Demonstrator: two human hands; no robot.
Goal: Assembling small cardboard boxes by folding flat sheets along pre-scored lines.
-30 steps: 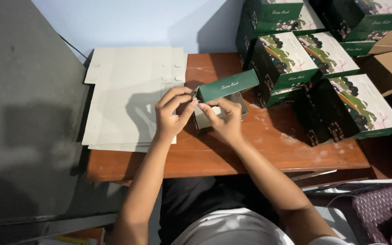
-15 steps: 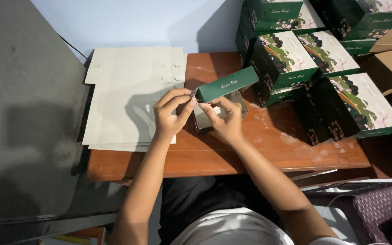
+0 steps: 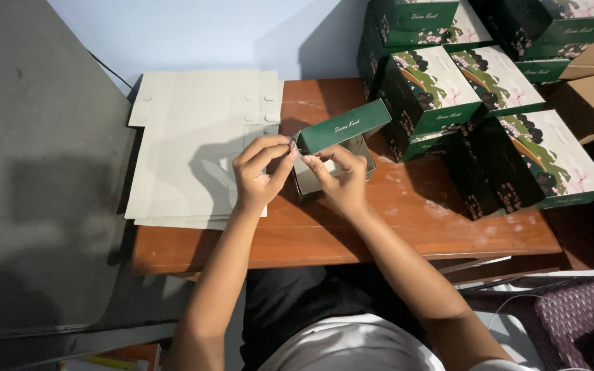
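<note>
Half-folded green box held just above the wooden table, between a stack of flat grey card blanks and a pile of finished green floral boxes — dark green long panel up, pale grey inside showing below. Left hand pinching the box's near end corner with fingertips; right hand grasping the same end from beneath — both closed on it.
</note>
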